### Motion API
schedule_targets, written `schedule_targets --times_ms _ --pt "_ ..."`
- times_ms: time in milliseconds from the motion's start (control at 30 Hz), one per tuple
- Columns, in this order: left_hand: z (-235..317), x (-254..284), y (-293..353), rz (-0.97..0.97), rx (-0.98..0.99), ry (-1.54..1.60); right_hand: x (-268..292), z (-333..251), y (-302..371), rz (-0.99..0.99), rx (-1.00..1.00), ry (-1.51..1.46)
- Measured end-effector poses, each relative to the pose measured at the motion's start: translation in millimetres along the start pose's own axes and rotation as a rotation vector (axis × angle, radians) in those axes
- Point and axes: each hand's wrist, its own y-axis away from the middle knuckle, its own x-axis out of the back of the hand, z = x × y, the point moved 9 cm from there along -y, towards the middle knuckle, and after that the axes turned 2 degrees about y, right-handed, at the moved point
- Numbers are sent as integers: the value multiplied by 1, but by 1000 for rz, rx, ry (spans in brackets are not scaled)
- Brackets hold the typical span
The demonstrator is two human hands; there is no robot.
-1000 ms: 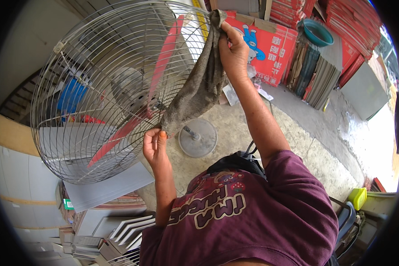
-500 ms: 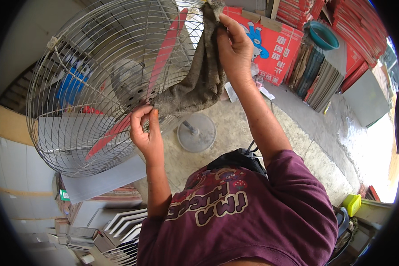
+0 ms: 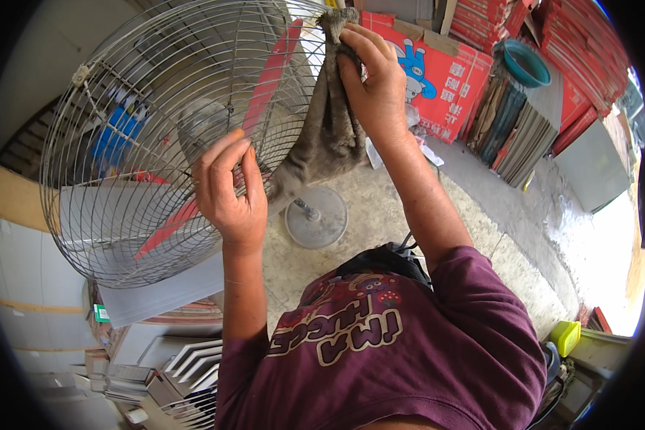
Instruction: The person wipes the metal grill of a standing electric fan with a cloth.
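Note:
A large wire fan cage [image 3: 150,208] with red blades [image 3: 265,82] fills the upper left. A dirty grey-brown rag [image 3: 312,143] hangs against the cage's right side, its top bunched over the rim. My right hand [image 3: 376,86] is closed on the rag near that top, thumb toward me. My left hand [image 3: 229,190] is in front of the cage, fingers loosely bent and thumb a little apart, with no cloth between them. The rag's lower left end is beside my left wrist, slightly blurred.
Below the fan is a round grey base [image 3: 317,216] on the concrete floor. Red cartons [image 3: 448,86] and stacked panels [image 3: 530,136] stand at the back right, with a teal basin [image 3: 525,63] on top. White slats [image 3: 193,358] lie at lower left; a yellow-green container [image 3: 566,337] is at lower right.
My left hand has let go of the rag's lower left corner and moved slightly up and left. That corner has dropped. My right hand has shifted slightly, still gripping the rag.

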Motion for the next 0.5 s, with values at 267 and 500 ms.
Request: schedule_targets --times_ms 267,500 --pt "26 -16 -55 -71 -156 -365 -3 6 0 38 -30 -37" --pt "17 -31 -49 -107 -118 -437 -2 20 10 77 -68 -67"
